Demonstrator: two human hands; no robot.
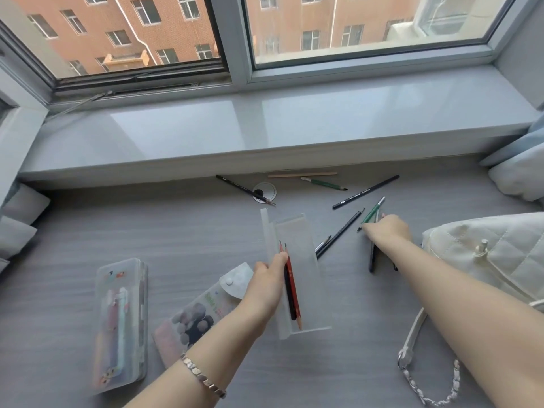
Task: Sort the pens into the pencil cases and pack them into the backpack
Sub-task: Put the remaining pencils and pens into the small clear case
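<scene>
An open frosted pencil case point(306, 266) lies in the middle of the grey desk. My left hand point(266, 290) holds a red pencil point(294, 293) and a black pencil in the case. My right hand point(388, 229) grips a green pencil point(372, 213) together with a couple of others further right. Loose pencils lie around: a long black one point(366, 192), another black one point(338, 235), a green one point(323, 184), a wooden one point(303, 174), a black one point(244, 189). The white quilted backpack point(494, 254) sits at the right edge.
A clear box case with pens point(120, 325) lies at the left, and a printed pouch with a snap flap point(203, 310) beside it. A round cable hole point(265, 192) is near the sill. The backpack's strap and chain point(412, 348) trail forward. Pillows sit at both sides.
</scene>
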